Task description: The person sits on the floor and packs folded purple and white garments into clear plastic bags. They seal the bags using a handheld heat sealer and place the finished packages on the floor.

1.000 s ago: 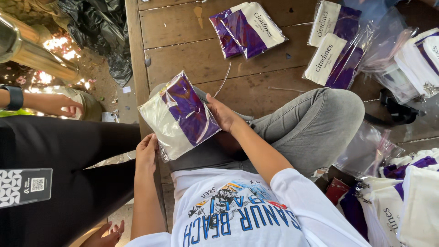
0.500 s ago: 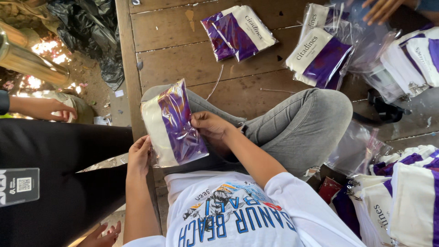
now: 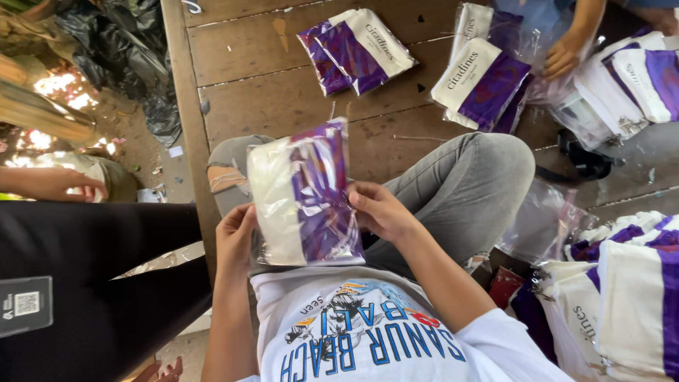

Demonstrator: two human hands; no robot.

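Two hands on one clear plastic packet (image 3: pixel 304 194) in the head view, and that's the center of the action: packet holds folded cloth, cream on the left half, purple on the right, held up over the person's lap, just above the white printed T-shirt (image 3: pixel 368 332). Left hand (image 3: pixel 237 237) grips the packet's lower left edge, fingers curled behind it, thumb side at the front. Right hand (image 3: pixel 378 209) closes on the right edge approx. mid-height, fingertips pinching the plastic. Packet is tilted slightly, top edge leaning toward the wooden plank floor (image 3: pixel 283 92). Knees in grey jeans (image 3: pixel 460 184) bent underneath, one on each side. Further up on the planks: a pair of finished packets (image 3: pixel 357 49) w/ purple and cream cloth, lying well apart from the held one; a second stack of packets (image 3: pixel 481 81) to the right. Another person's hand (image 3: pixel 562 53) rests at that stack's far edge. Right side, a pile of cream-and-purple bags (image 3: pixel 622 283), unwrapped. Far left, a different person's hand (image 3: pixel 60 184) near the ground, beside black plastic sheeting (image 3: pixel 120 49).
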